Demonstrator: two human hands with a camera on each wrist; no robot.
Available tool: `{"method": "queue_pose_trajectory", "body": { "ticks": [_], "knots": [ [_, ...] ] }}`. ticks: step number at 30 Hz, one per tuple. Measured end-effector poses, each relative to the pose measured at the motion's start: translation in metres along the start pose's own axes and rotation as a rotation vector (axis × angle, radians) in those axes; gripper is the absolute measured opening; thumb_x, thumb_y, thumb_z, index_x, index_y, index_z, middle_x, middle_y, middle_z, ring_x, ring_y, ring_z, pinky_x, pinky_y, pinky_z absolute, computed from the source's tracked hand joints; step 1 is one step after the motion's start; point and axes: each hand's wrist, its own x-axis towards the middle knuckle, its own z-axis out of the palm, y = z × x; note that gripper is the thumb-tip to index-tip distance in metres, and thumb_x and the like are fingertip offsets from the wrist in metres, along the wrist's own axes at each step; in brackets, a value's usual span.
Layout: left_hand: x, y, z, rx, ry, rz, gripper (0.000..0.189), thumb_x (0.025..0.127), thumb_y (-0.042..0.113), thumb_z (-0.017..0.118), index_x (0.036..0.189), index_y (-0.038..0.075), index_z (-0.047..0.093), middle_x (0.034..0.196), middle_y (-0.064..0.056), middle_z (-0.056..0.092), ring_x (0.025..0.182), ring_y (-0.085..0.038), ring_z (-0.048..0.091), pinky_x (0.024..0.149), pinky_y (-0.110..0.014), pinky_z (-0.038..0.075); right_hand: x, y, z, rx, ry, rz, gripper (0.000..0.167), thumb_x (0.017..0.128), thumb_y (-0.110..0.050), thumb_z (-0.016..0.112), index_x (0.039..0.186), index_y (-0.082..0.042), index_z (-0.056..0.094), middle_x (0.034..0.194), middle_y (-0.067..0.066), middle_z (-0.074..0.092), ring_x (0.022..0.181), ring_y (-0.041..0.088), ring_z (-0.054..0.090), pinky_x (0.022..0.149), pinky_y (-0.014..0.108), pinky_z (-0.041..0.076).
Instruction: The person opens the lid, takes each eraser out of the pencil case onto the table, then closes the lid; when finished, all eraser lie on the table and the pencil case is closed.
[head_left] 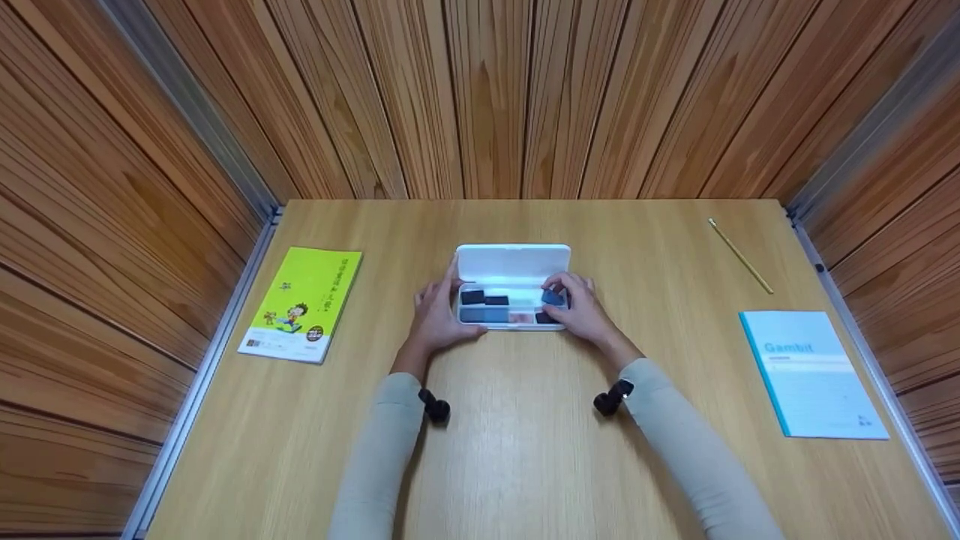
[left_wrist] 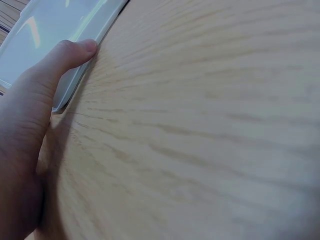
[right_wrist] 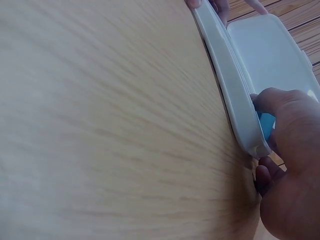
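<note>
An open white pencil case lies on the table, its lid raised at the back. My left hand grips the case's left end, thumb along the front edge; the left wrist view shows that thumb on the rim. At the right end, my right hand pinches a small blue block inside the case, and blue also shows between its fingers in the right wrist view. Dark blocks sit in the case's back compartment. A bluish piece, a pinkish piece and a dark piece occupy the front one.
A yellow-green book lies at the left of the table. On the right are a light blue Gambit notebook and, behind it, a thin gold-coloured stick. Wooden panels stand behind and at both sides.
</note>
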Motion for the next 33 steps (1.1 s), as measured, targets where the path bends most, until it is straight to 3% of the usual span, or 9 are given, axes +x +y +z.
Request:
{"method": "queue_pose_trajectory", "body": {
  "ticks": [15,22,26,33],
  "knots": [
    [0.0,0.002,-0.001,0.009,-0.016,-0.02,0.145,0.074,0.055,0.099,0.183,0.036,0.006,0.161,-0.01,0.062,0.153,-0.035,0.047,0.136,-0.064,0.014,0.001,-0.002,-0.003,0.028,0.069,-0.035,0.029,0.102,-0.004,0.079,0.13,-0.008,0.073,0.132,0.02,0.069,0.126,0.034,0.046,0.104,0.041,0.036],
    [0.0,0.001,0.0,0.005,-0.012,-0.026,0.145,0.074,0.056,0.099,0.183,0.039,0.005,0.161,-0.008,0.062,0.154,-0.034,0.045,0.137,-0.065,0.015,0.001,-0.015,-0.011,0.043,0.051,-0.067,0.031,0.102,-0.006,0.081,0.132,-0.007,0.075,0.133,0.02,0.07,0.126,0.036,0.053,0.107,0.047,0.042],
    [0.0,0.0,0.001,0.006,-0.012,-0.036,0.145,0.073,0.057,0.099,0.182,0.042,0.004,0.161,-0.007,0.061,0.154,-0.034,0.043,0.136,-0.065,0.016,0.0,-0.014,-0.017,0.042,0.051,-0.087,0.03,0.101,-0.003,0.08,0.131,-0.005,0.075,0.13,0.021,0.069,0.122,0.034,0.056,0.104,0.044,0.044],
    [-0.001,0.001,0.0,0.003,-0.013,-0.052,0.145,0.074,0.055,0.1,0.181,0.044,0.003,0.163,-0.007,0.061,0.157,-0.035,0.041,0.137,-0.065,0.016,-0.003,-0.004,-0.037,0.042,0.066,-0.046,0.032,0.102,-0.001,0.079,0.134,-0.001,0.075,0.132,0.022,0.067,0.121,0.031,0.06,0.103,0.035,0.047]
  ]
}}
